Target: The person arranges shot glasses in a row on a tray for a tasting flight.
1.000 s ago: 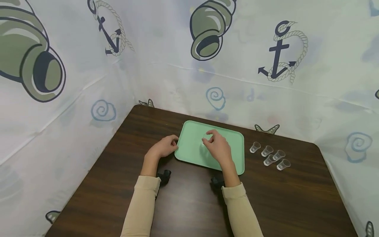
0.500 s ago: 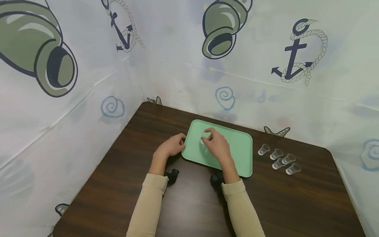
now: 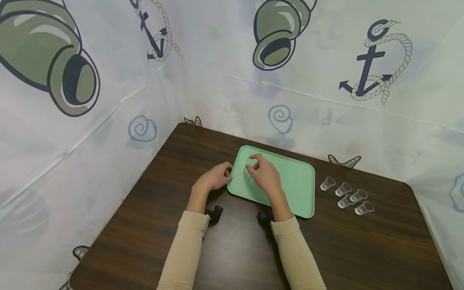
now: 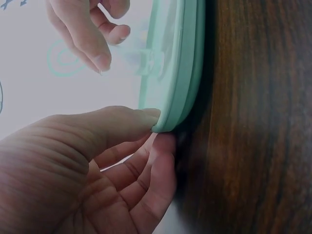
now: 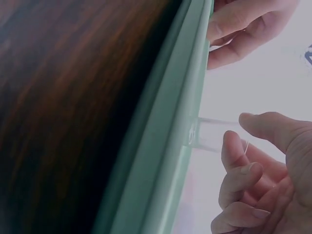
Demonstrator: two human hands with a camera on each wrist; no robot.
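A light green tray [image 3: 290, 189] lies on the dark wooden table. My left hand [image 3: 216, 176] pinches the tray's left edge; the left wrist view shows the thumb [image 4: 129, 122] on the rim and fingers curled beneath. Over the left part of the tray, my right hand [image 3: 267, 175] holds a small clear plastic cup [image 5: 214, 134] near its rim, between thumb and fingers. The cup is upright, its base right at the tray surface. In the head view the fingers partly hide it.
Right of the tray, several similar clear cups [image 3: 344, 189] stand on the table [image 3: 362, 249] in a loose cluster. A patterned cloth [image 3: 217, 92] hangs behind the table and along its left side. Each wrist carries a dark device [image 3: 215, 214].
My right hand has shifted left across the tray with the cup. The left hand stays at the tray's edge. The head view has turned a little, so the scene sits farther right.
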